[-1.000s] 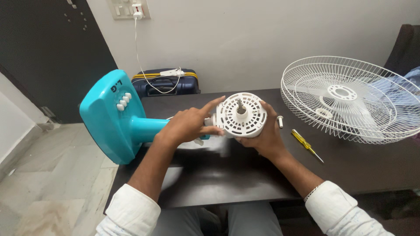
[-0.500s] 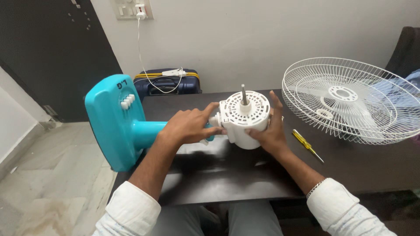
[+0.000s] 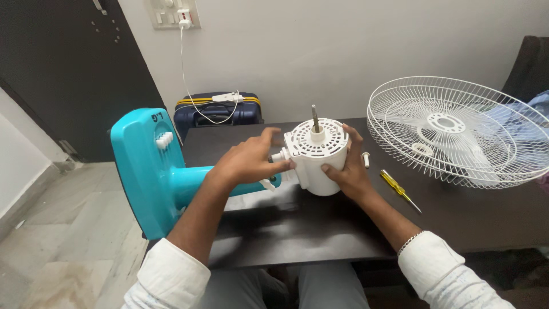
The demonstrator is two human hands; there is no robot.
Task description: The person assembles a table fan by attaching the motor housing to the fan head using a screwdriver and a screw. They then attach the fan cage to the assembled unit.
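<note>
A white fan motor housing (image 3: 316, 153) with a metal shaft pointing up stands over the dark table (image 3: 320, 229). My right hand (image 3: 346, 169) grips its right side. My left hand (image 3: 247, 162) holds the joint where the housing meets the turquoise fan stand (image 3: 154, 171), which lies on its side off the table's left edge.
A white wire fan guard (image 3: 457, 129) lies at the right of the table. A yellow-handled screwdriver (image 3: 399, 189) and a small white screw part (image 3: 366, 158) lie between it and my right hand. A dark suitcase (image 3: 214, 109) stands by the wall behind.
The motor housing has been tilted from facing me to upright, with its shaft now pointing up. My right hand shifted from under it to its side.
</note>
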